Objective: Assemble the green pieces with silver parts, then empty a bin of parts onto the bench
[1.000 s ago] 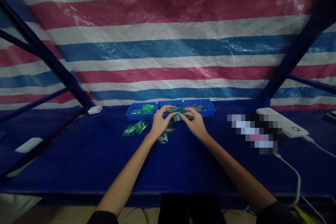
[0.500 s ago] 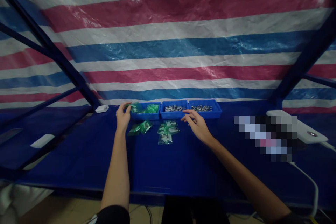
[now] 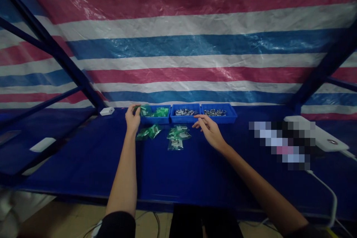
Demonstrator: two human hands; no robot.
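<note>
Pinching a thin, see-through green packet [image 3: 145, 111] (slightly glossy) with the left hand [image 3: 132, 117], at the left blue tray [image 3: 156, 120]; holding the right hand [image 3: 208, 128] loosely parted near the middle tray [image 3: 184, 119].

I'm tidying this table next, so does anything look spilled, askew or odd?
Nothing looks plainly spilled or damaged: the small metal parts sit inside blue bins. Least tidy are some plastic bags, lying at angles in two clusters on the table before the bins. Pixelation hides one patch at right.

Black sleeves [image 3: 118, 225] leave the forearms [image 3: 123, 176] bare, and the legwear [image 3: 185, 224] is black.
</note>
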